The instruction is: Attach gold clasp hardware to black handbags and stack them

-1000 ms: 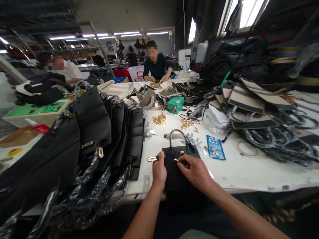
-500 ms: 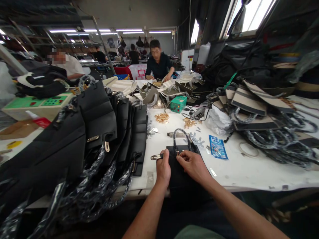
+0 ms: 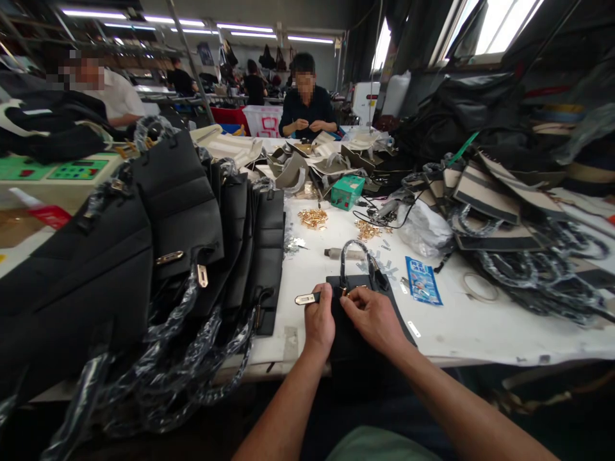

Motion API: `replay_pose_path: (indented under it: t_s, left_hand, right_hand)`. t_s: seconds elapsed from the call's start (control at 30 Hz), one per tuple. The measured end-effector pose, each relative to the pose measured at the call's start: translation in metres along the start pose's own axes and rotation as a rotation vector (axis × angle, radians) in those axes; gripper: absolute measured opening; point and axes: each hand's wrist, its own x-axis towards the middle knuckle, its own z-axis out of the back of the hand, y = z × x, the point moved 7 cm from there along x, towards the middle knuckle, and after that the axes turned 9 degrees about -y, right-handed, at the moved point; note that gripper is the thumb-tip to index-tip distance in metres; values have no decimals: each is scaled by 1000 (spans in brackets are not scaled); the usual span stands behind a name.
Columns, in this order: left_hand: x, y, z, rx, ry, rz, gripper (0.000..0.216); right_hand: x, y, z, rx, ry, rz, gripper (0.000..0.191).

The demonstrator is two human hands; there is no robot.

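A small black handbag [image 3: 353, 342] lies flat at the near edge of the white table [image 3: 461, 330], its wrapped handle [image 3: 355, 253] pointing away from me. My left hand [image 3: 319, 320] grips the bag's left strap, whose gold metal tip [image 3: 304, 298] sticks out to the left. My right hand [image 3: 372, 317] rests on the front of the bag, its fingertips pinching at the gold clasp [image 3: 353, 291] near the top edge.
A row of black handbags [image 3: 182, 218] with plastic-wrapped handles fills the left. Gold hardware piles [image 3: 313, 218], a green box [image 3: 348, 192], a blue packet [image 3: 423, 280] and striped bags [image 3: 490, 198] lie beyond. Two people work at the far tables.
My view has tilted and shifted slightly. Both hands stay on the bag; the right fingertips have crept up to the clasp and the left hand has closed tighter on the strap.
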Motion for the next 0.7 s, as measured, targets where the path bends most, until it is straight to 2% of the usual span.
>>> replay_pose_path:
  t_s: [0.17,0.33,0.43,0.53,0.7]
  left_hand:
    - [0,1,-2,20,12,-27,38]
    - [2,6,-2,0,5,12,40]
    - [2,5,-3,-13,33,3,40]
    - [2,3,-4,-11,55,-5,40]
    - [4,0,-5,25,52,-39,40]
  right_hand:
    - [3,0,-4,-95,-38,-9,24]
    - [3,-3,-4,13,-35,-10,14]
    - [5,1,-2,36,-39,56,24]
    - [9,5,-2,24,-10,97,20]
    - [14,4,-3,50,83,70,19]
